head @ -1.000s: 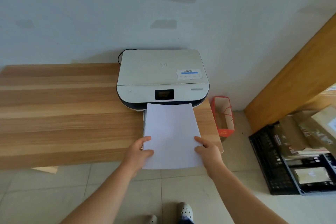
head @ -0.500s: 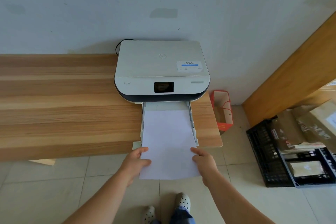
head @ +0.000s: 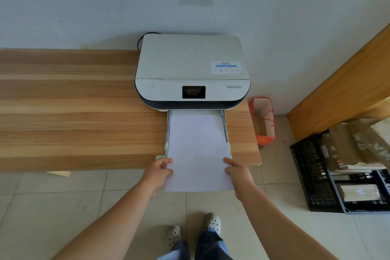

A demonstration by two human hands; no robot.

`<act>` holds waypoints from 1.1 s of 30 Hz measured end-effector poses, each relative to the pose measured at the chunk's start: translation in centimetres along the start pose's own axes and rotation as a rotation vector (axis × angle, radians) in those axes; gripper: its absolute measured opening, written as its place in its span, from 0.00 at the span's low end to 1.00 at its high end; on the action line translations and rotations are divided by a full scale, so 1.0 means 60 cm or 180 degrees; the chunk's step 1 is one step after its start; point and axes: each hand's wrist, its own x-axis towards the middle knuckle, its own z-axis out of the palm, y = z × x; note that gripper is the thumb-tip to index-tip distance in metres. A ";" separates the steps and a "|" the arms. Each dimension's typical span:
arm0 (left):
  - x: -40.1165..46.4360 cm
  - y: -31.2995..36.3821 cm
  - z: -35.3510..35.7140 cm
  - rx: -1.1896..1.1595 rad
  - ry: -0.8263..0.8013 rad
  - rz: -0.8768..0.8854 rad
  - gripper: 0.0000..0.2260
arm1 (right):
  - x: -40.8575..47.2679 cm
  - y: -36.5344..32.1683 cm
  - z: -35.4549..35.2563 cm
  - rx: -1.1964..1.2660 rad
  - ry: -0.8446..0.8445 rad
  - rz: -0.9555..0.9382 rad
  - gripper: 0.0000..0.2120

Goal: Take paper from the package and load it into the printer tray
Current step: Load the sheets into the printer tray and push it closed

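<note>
A white printer [head: 191, 63] with a dark front band sits on a wooden table [head: 73, 112] against the wall. Its paper tray [head: 226, 131] is pulled out toward me. A stack of white paper [head: 197, 150] lies with its far end inside the tray, between the side rails, and its near end hangs past the table edge. My left hand [head: 159, 172] grips the paper's left edge near the front. My right hand [head: 237, 172] grips the right edge. No paper package is in view.
A red paper bag [head: 262, 120] stands on the floor right of the table. A black crate [head: 312, 173] with boxes and packets sits at the right. A wooden panel [head: 346, 82] leans at the far right. My feet [head: 212, 222] are on the tiled floor.
The paper's far end has dropped from over the printer's front down into the tray between the rails. Both hands keep their grip on the sheet edges. The camera has tilted downward.
</note>
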 end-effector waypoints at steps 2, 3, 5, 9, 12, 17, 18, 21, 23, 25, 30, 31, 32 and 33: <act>0.007 0.002 -0.001 0.0038 0.0122 -0.0006 0.16 | 0.009 -0.002 0.002 0.0037 -0.0008 0.0044 0.20; 0.009 0.004 -0.001 0.0063 0.0187 0.0005 0.16 | 0.013 -0.004 0.003 0.0048 -0.0020 0.0072 0.20; 0.015 0.010 -0.002 0.0107 0.0276 0.0049 0.16 | 0.019 -0.009 0.004 0.0064 -0.0053 0.0100 0.20; 0.033 0.027 0.001 0.0202 0.0348 0.0143 0.15 | 0.035 -0.028 0.005 0.0051 -0.0083 0.0078 0.20; 0.052 0.042 0.004 0.0280 0.0487 0.0172 0.13 | 0.055 -0.048 0.009 0.0044 -0.0076 0.0077 0.19; 0.081 0.070 0.011 0.0255 0.0725 0.0188 0.12 | 0.087 -0.075 0.018 -0.0061 -0.0088 0.0061 0.20; 0.086 0.075 0.011 0.0272 0.0748 0.0203 0.12 | 0.093 -0.079 0.020 -0.0071 -0.0091 0.0075 0.20; 0.100 0.092 0.015 0.0362 0.0782 0.0252 0.10 | 0.108 -0.095 0.026 -0.0077 -0.0128 0.0099 0.18; 0.105 0.107 0.018 0.0415 0.0830 0.0281 0.10 | 0.115 -0.106 0.030 -0.0098 -0.0135 -0.0017 0.16; 0.110 0.120 0.021 0.0503 0.0878 0.0325 0.10 | 0.122 -0.117 0.033 -0.0113 -0.0138 -0.0101 0.16; 0.130 0.138 0.024 0.0570 0.0936 0.0346 0.11 | 0.139 -0.136 0.037 -0.0188 -0.0149 -0.0101 0.18; 0.133 0.141 0.024 0.0578 0.0948 0.0333 0.12 | 0.141 -0.141 0.037 -0.0200 -0.0175 -0.0103 0.18; 0.135 0.143 0.025 0.0597 0.0952 0.0330 0.12 | 0.143 -0.145 0.038 -0.0219 -0.0206 -0.0111 0.18; 0.136 0.145 0.025 0.0618 0.0951 0.0330 0.12 | 0.143 -0.148 0.037 -0.0239 -0.0241 -0.0128 0.18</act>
